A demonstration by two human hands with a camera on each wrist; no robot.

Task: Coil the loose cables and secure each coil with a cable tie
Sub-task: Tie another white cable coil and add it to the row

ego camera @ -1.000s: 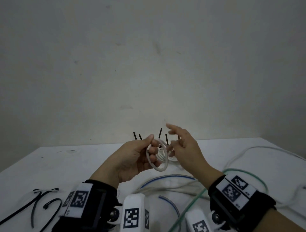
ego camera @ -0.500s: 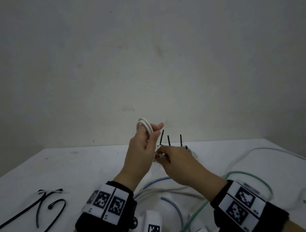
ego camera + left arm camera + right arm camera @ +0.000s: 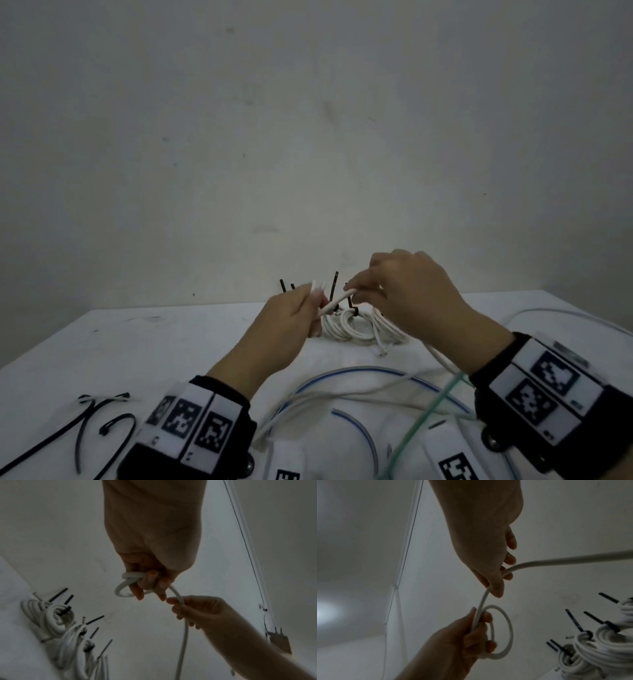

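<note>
Over the white table (image 3: 144, 346), my left hand (image 3: 317, 303) grips a small coil of white cable (image 3: 122, 587), its loops held between thumb and curled fingers. My right hand (image 3: 356, 291) pinches the free strand of that cable (image 3: 334, 306) just right of the coil. The strand runs back under my right wrist (image 3: 556, 561). In the right wrist view the coil's loop (image 3: 509, 627) hangs beside the left hand (image 3: 476, 631). Behind the hands lie finished white coils (image 3: 356, 327), each bound with black cable ties whose tails stick up (image 3: 334, 284).
Loose black cable ties (image 3: 85, 423) lie at the table's near left. A blue-and-white cable (image 3: 359, 370), a green cable (image 3: 423, 419) and more white cable (image 3: 565, 313) sprawl across the near and right parts of the table. A plain wall stands behind.
The left hand has come down from its raised position with the coil. The right hand has risen and now pinches the strand beside the coil.
</note>
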